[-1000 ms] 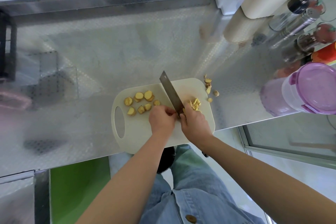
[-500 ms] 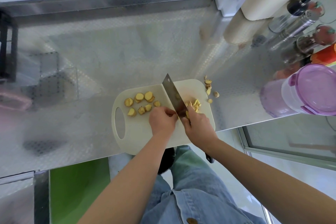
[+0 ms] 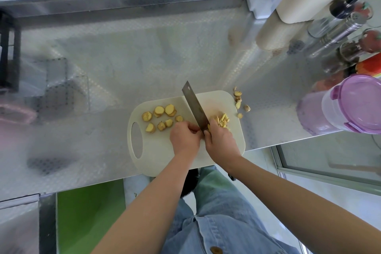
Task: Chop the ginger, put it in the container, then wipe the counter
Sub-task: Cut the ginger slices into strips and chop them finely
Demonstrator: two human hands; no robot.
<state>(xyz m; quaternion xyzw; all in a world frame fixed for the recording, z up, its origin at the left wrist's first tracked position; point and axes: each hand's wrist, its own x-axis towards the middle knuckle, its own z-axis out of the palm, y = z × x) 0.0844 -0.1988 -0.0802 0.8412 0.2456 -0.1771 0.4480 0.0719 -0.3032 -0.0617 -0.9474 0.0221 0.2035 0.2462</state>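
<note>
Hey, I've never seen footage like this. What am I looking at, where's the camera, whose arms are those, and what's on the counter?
There is no machine here. These are a person's two bare arms, filmed by a wide-angle camera worn on their head and looking down. Every picture is that same view. The right hand grips a knife, its blade across a white cutting board on a metal counter. The left hand is curled beside the blade; what it holds is hidden. Round ginger slices lie left of the blade and thin ginger strips right of it. A few scraps sit off the board. A purple-lidded container stands at the right.
</note>
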